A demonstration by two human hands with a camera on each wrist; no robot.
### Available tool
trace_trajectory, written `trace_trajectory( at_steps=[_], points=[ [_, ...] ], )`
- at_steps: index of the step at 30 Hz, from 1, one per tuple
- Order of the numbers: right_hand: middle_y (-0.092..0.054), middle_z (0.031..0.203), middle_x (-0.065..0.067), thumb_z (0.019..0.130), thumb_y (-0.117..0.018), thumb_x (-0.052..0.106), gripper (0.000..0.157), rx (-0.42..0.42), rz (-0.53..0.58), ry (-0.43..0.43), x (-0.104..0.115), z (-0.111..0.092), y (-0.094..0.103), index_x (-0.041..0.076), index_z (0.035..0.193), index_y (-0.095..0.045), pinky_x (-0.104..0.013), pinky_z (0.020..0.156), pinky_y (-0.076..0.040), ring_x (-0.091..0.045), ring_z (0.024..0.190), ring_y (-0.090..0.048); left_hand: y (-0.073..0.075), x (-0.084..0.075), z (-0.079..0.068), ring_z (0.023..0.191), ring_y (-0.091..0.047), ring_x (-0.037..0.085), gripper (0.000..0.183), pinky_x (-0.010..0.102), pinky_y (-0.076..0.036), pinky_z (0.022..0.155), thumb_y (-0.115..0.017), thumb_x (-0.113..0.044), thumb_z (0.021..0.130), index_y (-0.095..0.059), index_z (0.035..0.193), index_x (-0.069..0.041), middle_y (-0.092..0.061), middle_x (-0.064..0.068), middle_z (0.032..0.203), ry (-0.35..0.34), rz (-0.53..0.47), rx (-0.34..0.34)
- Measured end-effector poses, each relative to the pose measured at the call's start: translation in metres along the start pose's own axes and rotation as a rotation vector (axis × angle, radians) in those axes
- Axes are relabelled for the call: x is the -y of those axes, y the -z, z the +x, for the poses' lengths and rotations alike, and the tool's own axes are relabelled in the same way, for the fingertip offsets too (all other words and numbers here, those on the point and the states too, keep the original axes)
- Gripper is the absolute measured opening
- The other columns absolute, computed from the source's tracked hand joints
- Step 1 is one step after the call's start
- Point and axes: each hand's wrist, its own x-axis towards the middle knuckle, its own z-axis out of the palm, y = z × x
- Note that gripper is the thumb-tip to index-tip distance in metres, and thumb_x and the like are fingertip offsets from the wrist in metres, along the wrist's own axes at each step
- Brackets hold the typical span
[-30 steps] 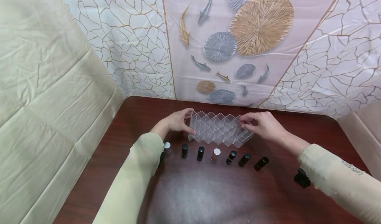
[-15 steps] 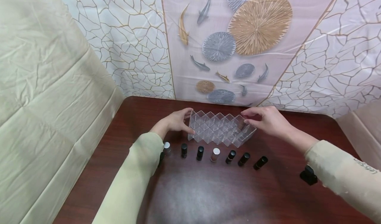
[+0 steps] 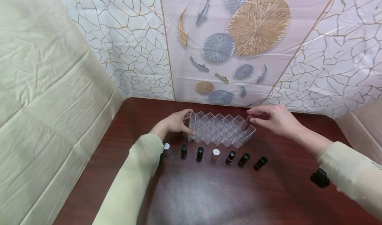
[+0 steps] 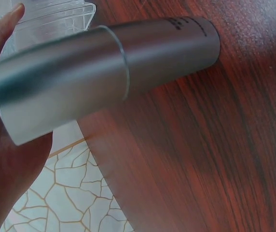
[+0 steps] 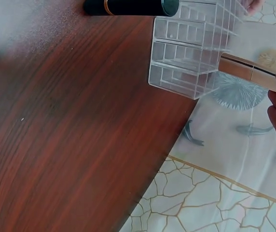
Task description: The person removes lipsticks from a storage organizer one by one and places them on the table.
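Observation:
A clear organizer with diamond-shaped compartments (image 3: 219, 128) stands on the table. My left hand (image 3: 177, 121) grips its left end, thumb at the front and fingers behind. My right hand (image 3: 276, 119) pinches a rose-gold lipstick tube (image 5: 251, 72) by one end, above the organizer's right back corner. The tube's other end overlaps the organizer's top edge in the right wrist view. In front stands a row of lipsticks: a silver one (image 4: 104, 72) by my left wrist, a pale pinkish one (image 3: 215, 155) mid-row, and several black ones, such as the rightmost (image 3: 260, 163).
The dark red wooden table (image 3: 209, 191) ends at a patterned cloth backdrop (image 3: 221, 69). A plain pale cloth (image 3: 59, 102) hangs along the left side. A black wrist camera (image 3: 320, 178) sits under my right sleeve.
My right hand has moved right and back with the lipstick, which rises from among the right-hand compartments to their top edge. The left hand keeps its hold, and the row stays put.

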Motion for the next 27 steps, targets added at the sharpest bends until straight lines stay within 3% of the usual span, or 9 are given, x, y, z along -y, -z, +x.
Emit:
trace_trajectory(
  at_steps=[14,23,27],
  points=[
    [-0.082,0.103,0.008,0.081,-0.093,0.009,0.035,-0.059,-0.056,0.070,0.003,-0.016,0.017,0.019,0.114,-0.084,-0.016,0.080,-0.052,-0.017,0.093,-0.079,-0.001,-0.002,-0.002,0.158,-0.037,0.027,0.107,0.040,-0.035,0.126,-0.093,-0.017,0.085,-0.027,0.168,-0.003,-0.035,0.015,0.172,0.014,-0.003,-0.008],
    [-0.082,0.102,0.011,0.082,-0.092,0.009,0.034,-0.059,-0.079,0.007,0.006,-0.032,0.026,0.020,0.113,-0.085,-0.011,0.081,-0.049,-0.010,0.096,-0.077,-0.002,-0.002,-0.001,0.158,-0.037,0.027,0.107,0.040,-0.035,0.126,-0.093,-0.016,0.085,-0.026,0.168,-0.004,-0.034,0.016,0.172,0.021,-0.015,-0.005],
    [-0.082,0.102,0.011,0.082,-0.092,0.009,0.036,-0.053,-0.077,-0.001,0.004,-0.042,0.028,0.022,0.114,-0.084,-0.011,0.080,-0.049,0.004,0.099,-0.072,-0.001,-0.002,-0.001,0.158,-0.037,0.027,0.107,0.040,-0.035,0.126,-0.093,-0.016,0.084,-0.027,0.168,-0.004,-0.035,0.015,0.172,0.020,-0.011,-0.004]
  ],
)
